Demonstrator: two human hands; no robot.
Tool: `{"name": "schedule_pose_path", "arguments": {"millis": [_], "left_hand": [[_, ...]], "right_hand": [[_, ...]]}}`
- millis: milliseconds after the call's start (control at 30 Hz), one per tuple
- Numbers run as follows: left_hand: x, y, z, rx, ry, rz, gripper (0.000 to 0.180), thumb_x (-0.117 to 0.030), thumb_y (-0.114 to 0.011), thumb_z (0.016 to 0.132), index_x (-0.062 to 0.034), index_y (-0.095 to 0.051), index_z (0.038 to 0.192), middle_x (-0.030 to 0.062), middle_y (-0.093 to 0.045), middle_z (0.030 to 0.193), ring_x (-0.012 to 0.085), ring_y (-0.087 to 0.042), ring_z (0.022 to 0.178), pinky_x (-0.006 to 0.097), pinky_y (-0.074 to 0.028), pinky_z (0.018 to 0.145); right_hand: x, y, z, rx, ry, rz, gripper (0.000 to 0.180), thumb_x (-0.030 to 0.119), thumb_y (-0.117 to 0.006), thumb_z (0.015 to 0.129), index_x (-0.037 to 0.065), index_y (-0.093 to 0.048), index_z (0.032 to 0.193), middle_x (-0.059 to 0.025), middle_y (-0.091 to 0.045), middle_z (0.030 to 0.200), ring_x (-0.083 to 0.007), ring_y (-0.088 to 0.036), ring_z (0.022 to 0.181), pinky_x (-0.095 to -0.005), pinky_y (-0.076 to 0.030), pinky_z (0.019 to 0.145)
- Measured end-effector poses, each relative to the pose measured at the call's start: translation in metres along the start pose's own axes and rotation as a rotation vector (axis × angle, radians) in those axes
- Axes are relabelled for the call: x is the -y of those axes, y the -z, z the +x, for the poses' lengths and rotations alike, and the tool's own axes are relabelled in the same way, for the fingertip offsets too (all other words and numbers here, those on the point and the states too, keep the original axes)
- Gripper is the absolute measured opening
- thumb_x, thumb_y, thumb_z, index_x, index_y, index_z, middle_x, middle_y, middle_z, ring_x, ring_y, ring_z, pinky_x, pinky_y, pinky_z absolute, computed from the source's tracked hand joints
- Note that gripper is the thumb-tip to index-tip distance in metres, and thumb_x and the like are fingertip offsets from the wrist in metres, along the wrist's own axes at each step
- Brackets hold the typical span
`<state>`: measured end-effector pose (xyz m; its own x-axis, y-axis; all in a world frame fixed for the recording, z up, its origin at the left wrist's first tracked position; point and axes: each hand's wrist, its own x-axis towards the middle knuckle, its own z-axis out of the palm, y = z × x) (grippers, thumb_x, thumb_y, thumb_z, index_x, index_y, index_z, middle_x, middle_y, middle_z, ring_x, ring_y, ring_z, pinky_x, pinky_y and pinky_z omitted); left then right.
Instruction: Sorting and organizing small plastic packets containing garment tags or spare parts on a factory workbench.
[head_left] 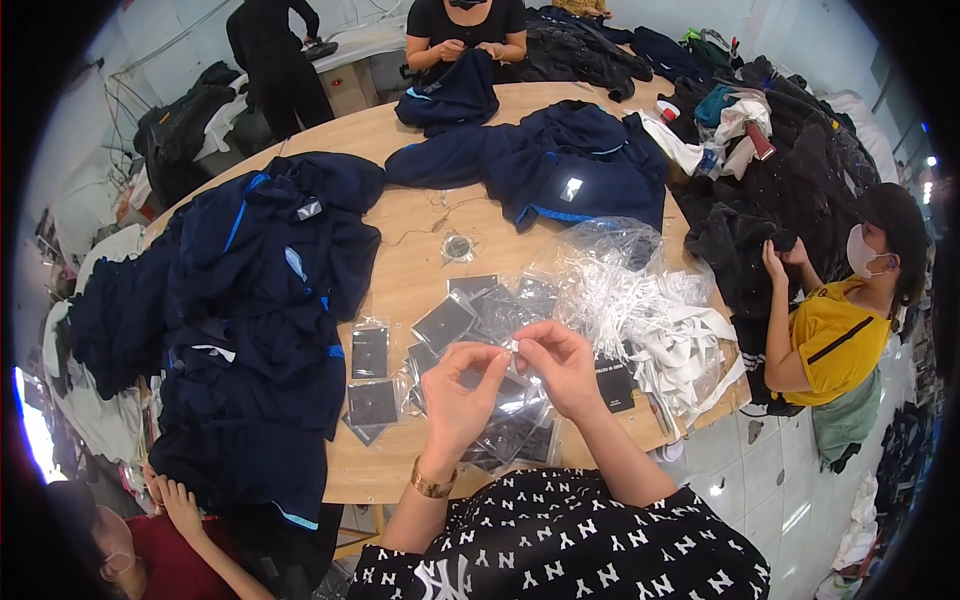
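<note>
Pinching with thumb and forefinger, the left hand (462,392) and the right hand (562,367) meet fingertip to fingertip at a small white piece (514,346), held above the wooden table (408,275). It is too small and too covered to tell exactly what it is; the other fingers curl loosely inward. A gold-coloured bracelet (433,481) circles the left wrist.

Beneath and around the hands lie clear plastic sleeves with dark cards in them, some overlapping; one flat sleeve (370,352) sits to the left, just above another (373,403) resting over a further dark card. Just right of the right forearm is a black card (616,386). Beyond it, a clear plastic bag (628,243) spills a tangle of white strings (610,300), next to a heap of white fabric strips (690,355) near the table's right edge. A small round object (457,247) lies ahead of the sleeves.

Farther out, navy garments with bright blue trim (270,270) cover the left side, and another navy garment (590,165) is spread across the far part. At the far edge a person in black (466,25) handles a navy piece. On the right, a person in a yellow T-shirt (838,335) stands by a pile of black garments (770,180); at lower left is a person in dark red (175,550).
</note>
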<state>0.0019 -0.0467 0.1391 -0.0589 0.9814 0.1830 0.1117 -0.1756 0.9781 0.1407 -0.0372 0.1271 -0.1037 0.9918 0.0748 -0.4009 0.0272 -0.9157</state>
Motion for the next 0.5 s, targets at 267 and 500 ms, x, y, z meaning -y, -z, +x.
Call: {"name": "schedule_pose_path", "arguments": {"millis": [267,500], "left_hand": [[0.0021,0.0017,-0.0012,0.005,0.031,-0.042,0.009,-0.008,-0.065,0.075,0.0002,-0.064,0.078,0.0073,-0.062,0.074,0.0109,-0.056,0.064,0.024,-0.044,0.062],[0.0017,0.0022,-0.0019,-0.003,0.027,0.019,0.008,-0.008,-0.065,0.074,-0.0004,-0.064,0.078,0.0074,-0.062,0.074,0.0118,-0.057,0.064,0.024,-0.044,0.061]], "right_hand": [[0.0049,-0.0053,-0.0037,-0.02,0.068,-0.193,0.01,0.003,-0.055,0.084,0.0,-0.057,0.093,-0.0006,-0.058,0.079,-0.0052,-0.054,0.07,-0.0191,-0.047,0.064],[0.0021,-0.0049,-0.0052,0.0,0.102,-0.201,0.009,0.002,-0.054,0.084,0.0,-0.057,0.092,-0.0002,-0.057,0.079,-0.0043,-0.053,0.071,-0.0183,-0.046,0.063]]}}
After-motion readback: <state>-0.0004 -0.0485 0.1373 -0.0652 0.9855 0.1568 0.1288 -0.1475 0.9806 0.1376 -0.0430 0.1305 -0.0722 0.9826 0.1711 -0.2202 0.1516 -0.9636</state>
